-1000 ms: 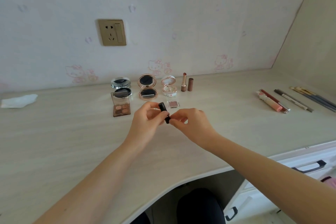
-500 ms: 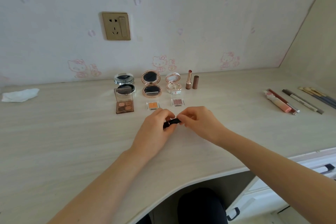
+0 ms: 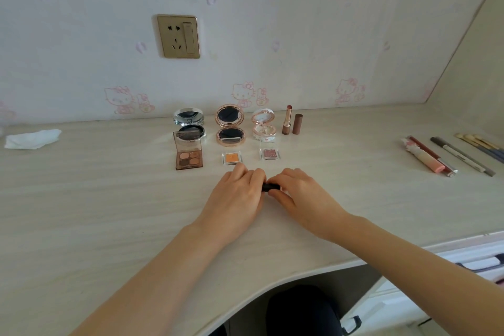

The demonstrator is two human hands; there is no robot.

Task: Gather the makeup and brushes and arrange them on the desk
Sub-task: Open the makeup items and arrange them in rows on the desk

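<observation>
— Where did we find the black tube (image 3: 270, 187)?

— Between the two hands, low over the worktop (image 3: 95, 199) and lying crosswise. We could not tell whether it touched the surface. Only a short dark stretch of its middle showed, and both ends were hidden inside the grip.

— And how did the grip stand?

— It was closed from both sides. The left hand (image 3: 236, 198) had its fingers curled over the tube's left end, knuckles up. The right hand (image 3: 304, 195) pinched the right end between thumb and bent fingers. The two hands nearly met over it.

— What did we note around it?

— Just behind the left hand lay an orange eyeshadow pan (image 3: 231, 158), with a pink eyeshadow pan (image 3: 269, 154) to its right and an open four-colour palette (image 3: 188, 155) to its left. Behind those, near the wall, stood three open round compacts: the silver compact (image 3: 188, 120), the rose-gold compact (image 3: 230, 125) and the white compact (image 3: 263, 124). Next to them an uncapped lipstick (image 3: 287, 120) stood upright, its brown cap (image 3: 297, 123) just beside it. Well apart on the right lay the pencils and brushes (image 3: 461, 155), side by side. Far left was a crumpled tissue (image 3: 32, 139).
</observation>
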